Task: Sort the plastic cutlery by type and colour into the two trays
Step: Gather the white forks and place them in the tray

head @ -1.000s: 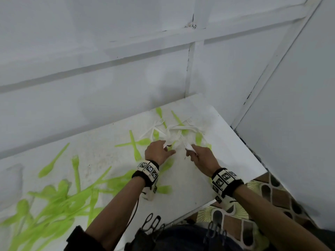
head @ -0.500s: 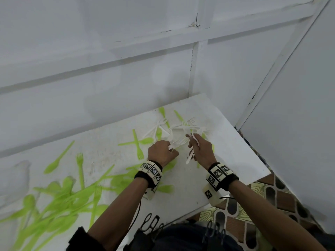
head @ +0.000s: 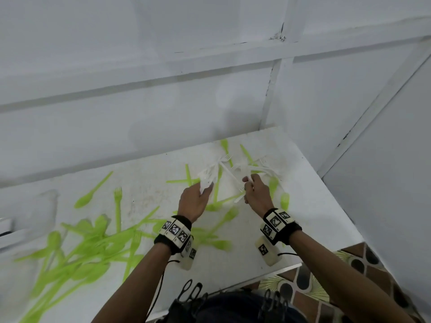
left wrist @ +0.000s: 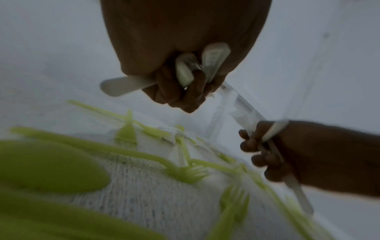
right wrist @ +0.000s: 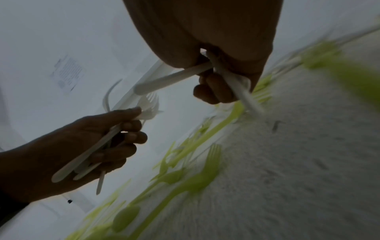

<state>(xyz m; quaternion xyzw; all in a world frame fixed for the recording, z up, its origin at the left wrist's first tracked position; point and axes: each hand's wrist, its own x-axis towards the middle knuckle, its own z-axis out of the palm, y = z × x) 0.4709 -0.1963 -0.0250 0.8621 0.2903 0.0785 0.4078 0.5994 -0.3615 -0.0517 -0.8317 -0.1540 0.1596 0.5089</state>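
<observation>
Lifted off the surface (head: 310, 220) since a second ago, both hands, each now carrying white pieces clear of the scatter. Sweeping wide: big blurred heap of green cutlery (head: 77, 250) well out beyond the left wrist, loose green forks and spoons under and between both hands, a few white forks (head: 261, 165) left on the surface just past the fingertips.

Step in hand, as a judgement: pulling white out of green, gathering by colour before any tray drop. No tray clearly visible; pale blurred shape at far left edge, cannot tell what. Next move likely: pick up the remaining white forks ahead of the fingers, then split forks from the other white types, then carry toward trays. Needs one hand freed or the bundles merged, since both are full.

Left hand (head: 194, 202): clenched round a bundle of white cutlery (head: 208, 177), heads fanning forward past the thumb, handle ends sticking out the back of the fist in the left wrist view (left wrist: 125, 85). Fingers fully curled, no slack seen.

Right hand (head: 257, 194): clenched too, gripping a few white utensils (right wrist: 174, 78), one crossing toward the left hand, one angled down toward the green pieces. Type unclear, motion blur. Tips of the two bundles close together between the hands; touching or not, cannot tell.
</observation>
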